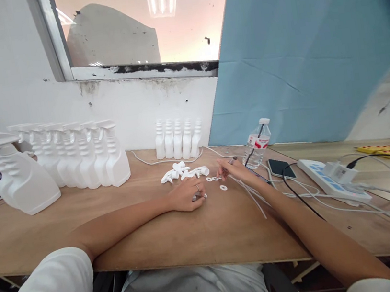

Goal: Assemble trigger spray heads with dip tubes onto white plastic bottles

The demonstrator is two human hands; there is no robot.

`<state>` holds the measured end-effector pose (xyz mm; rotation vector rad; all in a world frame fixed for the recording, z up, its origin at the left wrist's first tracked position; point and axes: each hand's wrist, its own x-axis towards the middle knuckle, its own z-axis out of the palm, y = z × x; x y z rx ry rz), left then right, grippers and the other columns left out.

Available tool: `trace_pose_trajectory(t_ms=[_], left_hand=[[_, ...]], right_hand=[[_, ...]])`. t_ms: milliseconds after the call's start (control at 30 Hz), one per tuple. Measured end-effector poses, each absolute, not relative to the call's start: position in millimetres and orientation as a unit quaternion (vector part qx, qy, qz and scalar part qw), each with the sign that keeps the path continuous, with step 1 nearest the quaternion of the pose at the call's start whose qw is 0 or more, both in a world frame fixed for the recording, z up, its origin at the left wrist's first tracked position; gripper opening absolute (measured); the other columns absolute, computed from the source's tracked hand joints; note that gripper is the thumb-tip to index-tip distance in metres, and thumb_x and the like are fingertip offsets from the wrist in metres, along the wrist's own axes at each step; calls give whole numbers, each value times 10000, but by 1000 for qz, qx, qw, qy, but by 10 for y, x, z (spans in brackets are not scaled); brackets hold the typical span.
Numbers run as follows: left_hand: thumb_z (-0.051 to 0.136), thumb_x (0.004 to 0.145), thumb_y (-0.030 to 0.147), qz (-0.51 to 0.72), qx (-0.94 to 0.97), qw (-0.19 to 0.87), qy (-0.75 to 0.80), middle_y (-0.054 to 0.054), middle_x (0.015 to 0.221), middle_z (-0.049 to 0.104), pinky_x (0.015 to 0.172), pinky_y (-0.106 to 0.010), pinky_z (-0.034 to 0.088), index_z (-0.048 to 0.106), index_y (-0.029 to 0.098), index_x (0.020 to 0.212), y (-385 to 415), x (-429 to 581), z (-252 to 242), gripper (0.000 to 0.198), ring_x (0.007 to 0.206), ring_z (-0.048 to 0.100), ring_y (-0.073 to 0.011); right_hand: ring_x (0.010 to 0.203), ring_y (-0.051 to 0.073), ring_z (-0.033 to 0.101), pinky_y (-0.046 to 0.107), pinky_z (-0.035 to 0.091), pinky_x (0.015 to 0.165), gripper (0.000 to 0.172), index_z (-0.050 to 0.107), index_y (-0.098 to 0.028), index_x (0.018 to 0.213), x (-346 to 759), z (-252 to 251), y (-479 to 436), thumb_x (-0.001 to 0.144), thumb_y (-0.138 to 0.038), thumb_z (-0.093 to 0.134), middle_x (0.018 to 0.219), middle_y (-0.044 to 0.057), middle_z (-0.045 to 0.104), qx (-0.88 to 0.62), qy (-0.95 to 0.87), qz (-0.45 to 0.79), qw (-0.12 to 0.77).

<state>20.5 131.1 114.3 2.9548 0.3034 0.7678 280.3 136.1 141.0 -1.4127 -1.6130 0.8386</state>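
My left hand [186,195] rests on the wooden table with its fingers curled round a small white plastic piece [204,196], mostly hidden, which looks like part of a spray head. Just beyond that hand lies a small pile of white trigger spray heads [181,171]. My right hand [227,167] is to the right, fingertips pinched together and low over the tabletop beside several flat white ring washers [223,187]. A small dark end [233,160] shows at its fingers; what it grips cannot be made out.
Several white spray bottles with trigger tops [84,161] stand left; small white bottles [178,139] line the wall. At right are a water bottle [257,144], a phone [281,168], a power strip [330,180] and loose cables [252,193] beside my right forearm.
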Motion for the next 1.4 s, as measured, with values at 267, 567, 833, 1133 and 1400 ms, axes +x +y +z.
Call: trace_pose_trajectory(t_ms=[267,567,833,1133,1400], left_hand=[[538,843,212,245,964,27,97,-51,955,592,925,-347,358,517,180,913,1333,203,1124,79,945,544,-188],[483,906,312,232,971,-45,25,-111,1222,593,1063,-404,289,567,184,1127,1179,426,1151,269,1180,502,-234],[375,946,533,177,979,-63,75,-150,1266,601,1063,-433,297,560,123,1266,1118,771,1078,552,1204,525,-284],[330,968,507,182,977,-85,74,-138,1322,570,1066,-418,305,534,120,1309,1135,741,1032,554,1222,514,-268],[318,977,489,178,976,-91,89,-131,1383,517,1074,-404,305,513,107,1331,1149,748,983,556,1258,482,-254]], right_hand=[[320,112,468,244,345,395,562,480,-193,480,2800,1531,1244,861,-606,464,459,46,612,-597,-620,328,388],[319,98,447,225,313,368,494,475,-189,517,2825,1489,1266,875,-528,486,481,51,624,-603,-565,385,411],[312,85,411,207,328,349,456,451,-188,556,2916,1377,1348,948,-410,377,475,59,600,-618,-463,467,432],[335,63,430,155,363,347,423,450,-173,596,3028,1299,1430,949,-406,459,504,51,601,-630,-388,529,416],[315,42,396,125,336,324,439,433,-164,587,3013,1353,1414,979,-360,412,470,27,559,-633,-357,555,405]])
